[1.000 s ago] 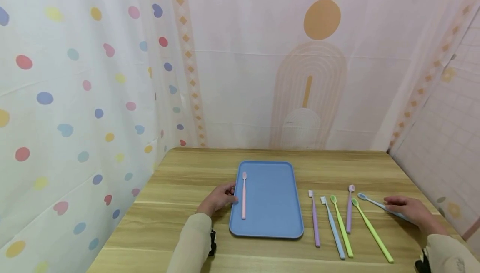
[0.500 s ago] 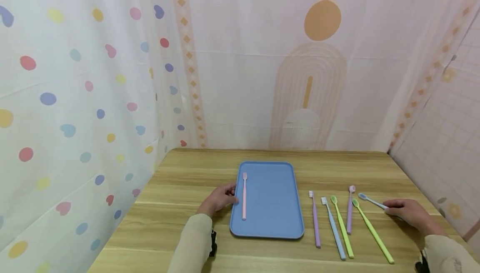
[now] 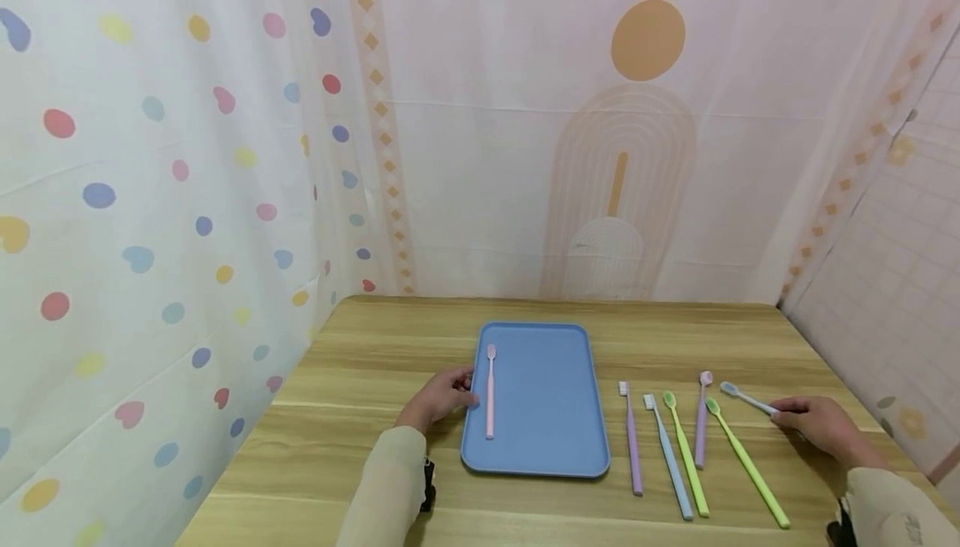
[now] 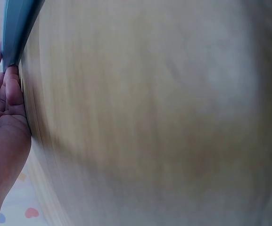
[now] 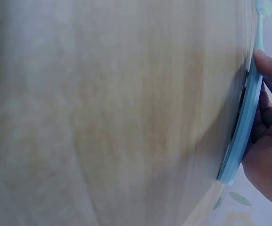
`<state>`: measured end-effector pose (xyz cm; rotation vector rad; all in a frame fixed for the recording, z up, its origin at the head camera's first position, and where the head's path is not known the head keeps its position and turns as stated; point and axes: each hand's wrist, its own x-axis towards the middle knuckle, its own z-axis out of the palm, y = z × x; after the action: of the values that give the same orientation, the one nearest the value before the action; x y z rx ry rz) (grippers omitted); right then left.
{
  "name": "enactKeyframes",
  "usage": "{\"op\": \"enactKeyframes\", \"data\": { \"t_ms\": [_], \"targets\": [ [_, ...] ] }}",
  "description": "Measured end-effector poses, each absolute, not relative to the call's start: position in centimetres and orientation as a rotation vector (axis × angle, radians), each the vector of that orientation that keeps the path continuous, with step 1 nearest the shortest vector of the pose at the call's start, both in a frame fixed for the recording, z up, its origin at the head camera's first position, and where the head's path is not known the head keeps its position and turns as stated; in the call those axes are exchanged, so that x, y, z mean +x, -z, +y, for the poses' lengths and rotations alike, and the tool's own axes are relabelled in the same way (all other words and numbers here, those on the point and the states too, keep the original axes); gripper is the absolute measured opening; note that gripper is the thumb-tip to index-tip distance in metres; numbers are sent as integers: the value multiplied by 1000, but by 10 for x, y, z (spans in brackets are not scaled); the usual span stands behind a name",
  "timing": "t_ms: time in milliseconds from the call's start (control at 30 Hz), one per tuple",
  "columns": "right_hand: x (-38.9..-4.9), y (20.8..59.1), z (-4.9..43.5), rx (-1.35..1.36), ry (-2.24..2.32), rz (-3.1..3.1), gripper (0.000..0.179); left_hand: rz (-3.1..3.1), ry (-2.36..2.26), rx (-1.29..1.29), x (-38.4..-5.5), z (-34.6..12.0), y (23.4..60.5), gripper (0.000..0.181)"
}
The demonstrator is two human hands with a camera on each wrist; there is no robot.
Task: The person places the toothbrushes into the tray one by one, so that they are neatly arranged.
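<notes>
My left hand (image 3: 438, 399) grips the left rim of a blue tray (image 3: 543, 397); the left wrist view shows curled fingers against the tray's side wall (image 4: 18, 28). A pink toothbrush (image 3: 491, 397) lies lengthwise inside, near that rim. At the far right, my right hand (image 3: 817, 426) pinches a light blue toothbrush (image 3: 753, 401) by its handle, its head pointing left. From above, the hand hides most of the handle. In the right wrist view, this blue handle (image 5: 242, 132) lies close along the tabletop, with the thumb (image 5: 270, 68) near its neck.
Between tray and right hand lie several toothbrushes on the wooden table (image 3: 375, 347): a purple one (image 3: 632, 443), a blue one (image 3: 670, 464), a green one (image 3: 687, 464), a second purple one (image 3: 701, 430) and another green one (image 3: 750, 468). Patterned curtains (image 3: 487, 155) hang around the table.
My right hand's fingers have come down around the blue toothbrush's handle and now pinch it. The left hand stays at the tray's rim. The view has shifted slightly.
</notes>
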<state>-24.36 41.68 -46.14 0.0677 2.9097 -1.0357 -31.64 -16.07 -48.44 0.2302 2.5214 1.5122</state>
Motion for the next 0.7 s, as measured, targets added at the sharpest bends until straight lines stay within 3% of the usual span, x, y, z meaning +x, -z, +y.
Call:
{"op": "enactKeyframes", "data": {
  "t_ms": [700],
  "targets": [
    [-252, 449, 398, 129, 1081, 3062, 47, 2513, -1491, 209, -317, -163, 484, 59]
  ]
}}
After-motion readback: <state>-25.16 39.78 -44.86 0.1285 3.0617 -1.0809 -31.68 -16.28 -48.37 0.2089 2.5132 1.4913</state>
